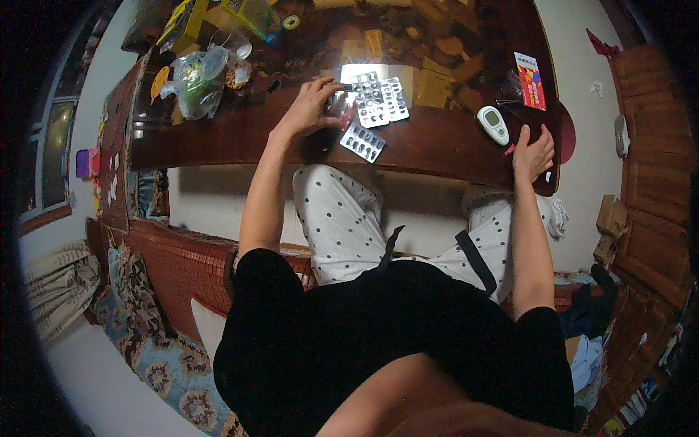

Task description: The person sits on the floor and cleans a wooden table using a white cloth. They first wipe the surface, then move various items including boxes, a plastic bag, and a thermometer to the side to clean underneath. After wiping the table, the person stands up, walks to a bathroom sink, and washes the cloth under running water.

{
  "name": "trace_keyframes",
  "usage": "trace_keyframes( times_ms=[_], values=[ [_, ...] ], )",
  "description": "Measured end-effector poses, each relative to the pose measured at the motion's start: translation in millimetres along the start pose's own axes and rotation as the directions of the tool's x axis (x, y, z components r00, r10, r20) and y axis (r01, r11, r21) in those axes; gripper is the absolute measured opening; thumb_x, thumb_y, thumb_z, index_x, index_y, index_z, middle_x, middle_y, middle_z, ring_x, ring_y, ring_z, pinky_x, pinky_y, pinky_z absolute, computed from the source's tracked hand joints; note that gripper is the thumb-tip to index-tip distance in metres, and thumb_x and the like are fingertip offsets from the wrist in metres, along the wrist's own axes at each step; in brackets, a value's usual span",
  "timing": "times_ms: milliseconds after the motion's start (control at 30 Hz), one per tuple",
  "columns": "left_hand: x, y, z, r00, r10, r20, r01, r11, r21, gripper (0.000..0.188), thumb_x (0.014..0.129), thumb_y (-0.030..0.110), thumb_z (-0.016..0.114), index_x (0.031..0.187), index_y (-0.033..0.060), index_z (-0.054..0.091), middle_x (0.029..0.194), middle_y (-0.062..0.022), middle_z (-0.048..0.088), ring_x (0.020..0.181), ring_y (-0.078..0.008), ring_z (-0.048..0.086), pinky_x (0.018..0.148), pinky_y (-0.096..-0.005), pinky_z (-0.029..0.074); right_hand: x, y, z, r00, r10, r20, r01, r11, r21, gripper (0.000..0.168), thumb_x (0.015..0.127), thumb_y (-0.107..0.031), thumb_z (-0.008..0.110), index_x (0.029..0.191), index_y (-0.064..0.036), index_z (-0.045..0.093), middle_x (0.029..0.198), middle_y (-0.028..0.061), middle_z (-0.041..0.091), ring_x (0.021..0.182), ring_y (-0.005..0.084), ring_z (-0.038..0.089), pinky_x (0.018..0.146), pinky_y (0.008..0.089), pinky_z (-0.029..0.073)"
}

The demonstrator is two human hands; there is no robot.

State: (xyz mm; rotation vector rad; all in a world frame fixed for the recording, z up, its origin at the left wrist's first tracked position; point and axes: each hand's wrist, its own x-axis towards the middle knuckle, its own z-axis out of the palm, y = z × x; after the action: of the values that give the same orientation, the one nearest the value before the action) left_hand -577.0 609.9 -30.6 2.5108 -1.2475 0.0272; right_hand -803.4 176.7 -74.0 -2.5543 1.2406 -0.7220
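Note:
My left hand [311,107] curves over the tabletop, thumb and fingers around a shiny clear plastic packet [339,100] with a red part. Whether it grips the packet is hard to make out. Just right of it lie silver blister packs, a large one [371,99] partly against a narrower one [395,99]. A smaller blister pack [362,142] lies nearer the table's front edge. At the table's right end, my right hand [534,154] rests with thumb and fingers apart, holding nothing visible. Beside it sits a white handheld meter [493,125] with a grey screen.
A dark wooden table [437,147] with a glossy top spans the front. At its left lie plastic bags [195,82], a yellow box [185,27] and a tape roll [291,22]. A red printed card [531,82] lies at the right, near a small red item [509,149].

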Motion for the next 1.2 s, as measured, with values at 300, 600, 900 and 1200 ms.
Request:
trace_keyframes(
  times_ms=[300,600,900,1200],
  values=[
    [-17,-24,7,0.955,-0.238,0.179,0.248,0.968,-0.034,0.031,0.079,0.021,0.071,0.103,0.0043,0.062,0.099,-0.0144,0.062,0.098,-0.0352,0.053,0.086,-0.042,0.044,0,-3,1,1.0,0.004,0.014,-0.005,0.999,0.032,0.06,0.089,-0.051,0.053,0.133,-0.012,0.047,0.138,0.0104,0.045,0.13,0.0297,0.037,0.105,0.0482,0.026],
    [41,48,-17,0.989,-0.129,0.079,0.15,0.902,-0.406,0.027,0.089,0.017,0.061,0.114,0.0073,0.055,0.099,-0.016,0.067,0.088,-0.029,0.064,0.078,-0.0381,0.05,1,1,2,1.0,0.011,0.004,-0.011,1.0,0.008,0.06,0.088,-0.051,0.053,0.133,-0.013,0.047,0.138,0.0097,0.045,0.129,0.0299,0.037,0.106,0.048,0.026],
    [87,18,19,0.906,0.244,0.346,-0.365,0.865,0.346,0.033,0.079,0.029,0.067,0.109,0.0178,0.061,0.103,-0.0142,0.062,0.095,-0.0353,0.059,0.077,-0.0456,0.05,-1,1,5,1.0,-0.023,-0.007,0.023,1.0,-0.002,0.059,0.088,-0.052,0.054,0.133,-0.014,0.048,0.137,0.0091,0.045,0.129,0.0292,0.037,0.105,0.0476,0.026],
    [129,81,15,0.722,0.504,0.474,-0.594,0.803,0.05,0.032,0.081,0.023,0.061,0.108,0.0074,0.064,0.129,-0.0068,0.053,0.11,-0.0305,0.052,0.09,-0.0404,0.048,1,4,7,0.999,-0.052,0.007,0.052,0.997,-0.065,0.058,0.087,-0.048,0.057,0.131,-0.012,0.049,0.136,0.0104,0.046,0.129,0.0305,0.036,0.104,0.0482,0.027]
  ],
)
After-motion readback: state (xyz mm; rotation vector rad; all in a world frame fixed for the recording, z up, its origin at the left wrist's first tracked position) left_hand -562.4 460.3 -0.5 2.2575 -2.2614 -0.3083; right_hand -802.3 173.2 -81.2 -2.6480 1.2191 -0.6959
